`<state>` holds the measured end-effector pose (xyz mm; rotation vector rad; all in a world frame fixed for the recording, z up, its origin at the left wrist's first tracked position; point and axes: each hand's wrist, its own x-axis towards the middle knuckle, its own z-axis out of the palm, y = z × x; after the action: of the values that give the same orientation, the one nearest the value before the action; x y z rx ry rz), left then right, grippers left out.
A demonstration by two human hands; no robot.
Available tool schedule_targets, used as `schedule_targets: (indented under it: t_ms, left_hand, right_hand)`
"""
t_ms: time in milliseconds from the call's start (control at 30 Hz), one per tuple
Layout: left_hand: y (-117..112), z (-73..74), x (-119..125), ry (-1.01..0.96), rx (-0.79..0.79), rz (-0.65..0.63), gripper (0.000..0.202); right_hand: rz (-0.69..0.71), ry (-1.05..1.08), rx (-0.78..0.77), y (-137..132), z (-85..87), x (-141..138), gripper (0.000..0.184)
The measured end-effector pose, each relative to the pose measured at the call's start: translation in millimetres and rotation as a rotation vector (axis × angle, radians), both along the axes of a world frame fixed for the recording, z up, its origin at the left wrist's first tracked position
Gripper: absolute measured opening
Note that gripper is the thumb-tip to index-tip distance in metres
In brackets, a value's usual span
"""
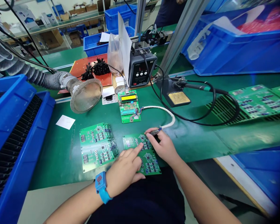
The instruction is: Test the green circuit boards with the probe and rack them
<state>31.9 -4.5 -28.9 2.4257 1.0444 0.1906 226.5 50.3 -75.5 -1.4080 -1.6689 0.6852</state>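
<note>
A green circuit board panel [151, 162] with a small digit display lies near the table's front edge. The outstretched index finger of my left hand [127, 165] touches its upper half; the other fingers are curled and hold nothing. Pinched in my right hand [163, 144] is a small dark probe connector [155, 132], against the panel's top right edge. Its white sleeved cable [169, 112] runs to a green programmer board [130, 107] with a lit yellow screen and a blue light. Left of the panel sits a stack of similar boards [98, 146].
Behind stands a soldering station [142, 70], with an iron in its holder [175, 93] to the right. A fume hose [86, 95] hangs at left near a paper slip [65, 122]. Blue bins [40, 124] flank the left side; more boards [256, 102] lie at right.
</note>
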Motion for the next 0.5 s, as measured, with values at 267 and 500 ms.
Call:
schedule_targets:
  t_ms: [267, 500]
  left_hand:
    - [3.2, -5.9, 2.0, -0.019, -0.011, 0.004, 0.036]
    - [1.2, -8.0, 2.1, -0.027, -0.017, 0.006, 0.036]
  right_hand:
    - [0.003, 0.003, 0.002, 0.3, 1.8, 0.0, 0.015]
    - [-0.004, -0.003, -0.009, 0.6, 1.1, -0.1, 0.015]
